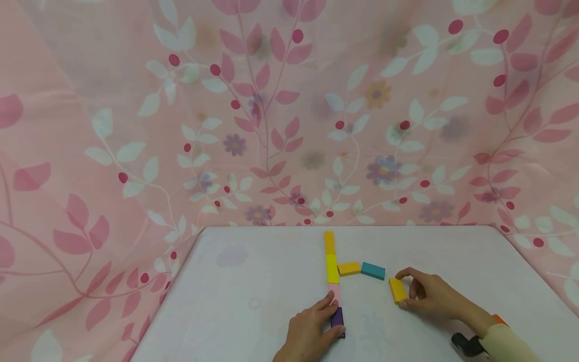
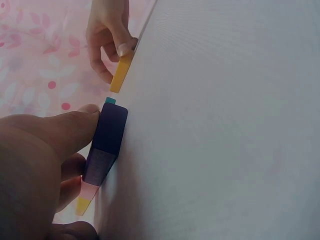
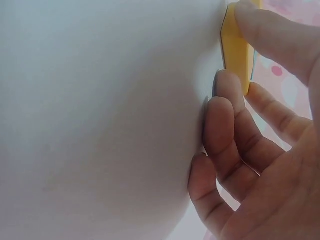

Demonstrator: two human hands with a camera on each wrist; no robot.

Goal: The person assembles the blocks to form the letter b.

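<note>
A straight row of blocks has an orange-yellow block at the far end, then a bright yellow block, a pink block and a dark purple block. My left hand rests on the near part, its fingertips at the pink block and its thumb on the purple one. From the row's right side, another orange-yellow block and a teal block branch off. My right hand pinches a yellow block by its ends, apart from the teal block.
Near my right wrist lie a black object and an orange piece, both partly hidden by the sleeve. The white table ends at a pink floral cloth hanging behind it.
</note>
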